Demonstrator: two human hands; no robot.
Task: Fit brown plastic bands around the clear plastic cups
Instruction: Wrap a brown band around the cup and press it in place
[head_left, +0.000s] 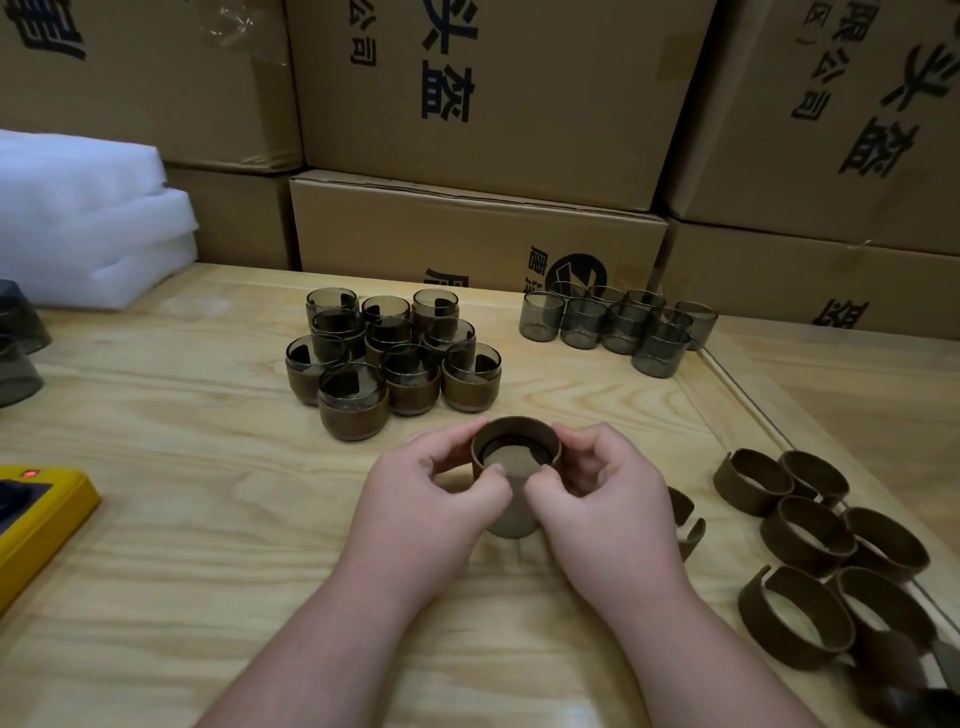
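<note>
Frame centre: left hand (436, 493) and right hand (597, 493), fingers clamped on brown band (514, 434) around clear cup (511, 519), above wooden surface (208, 519).

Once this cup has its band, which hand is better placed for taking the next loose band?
Probably the right hand: the loose brown bands lie on its side of the table, apart from the left hand.

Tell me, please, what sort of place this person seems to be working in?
Probably a small packing or assembly workshop: stacked printed cardboard cartons stand behind a plywood worktable, which holds batches of banded cups, bare cups and loose brown bands.
</note>
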